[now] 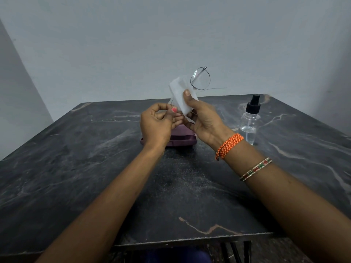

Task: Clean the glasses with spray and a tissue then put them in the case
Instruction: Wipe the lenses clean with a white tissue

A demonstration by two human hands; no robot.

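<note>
- Forearms reach in from the near edge of the dark marbled table [76, 168], both lifted above its middle; the right one wears an orange woven band [228, 146] at the wrist and a beaded bangle [255, 168] lower down.
- Left hand [156, 123] hangs over the centre of the table, fingers curled in, thumb and fingertips pinching something thin at the lower end of the glasses; the exact part held is too fine to tell.
- Right hand [202, 118] sits just beside the left, fingers curled round a white tissue [180, 95], thumb pressed flat on its face.
- Glasses [200, 78] are held up in the air between the two hands, well above the table; one thin-rimmed lens stands clear above the tissue, the other is wrapped in it.
- Purple case [182, 138] lies on the table under the hands, mostly hidden by them.
- Spray bottle [249, 120], clear with a black pump top, stands upright toward the far right corner, apart from the case.
</note>
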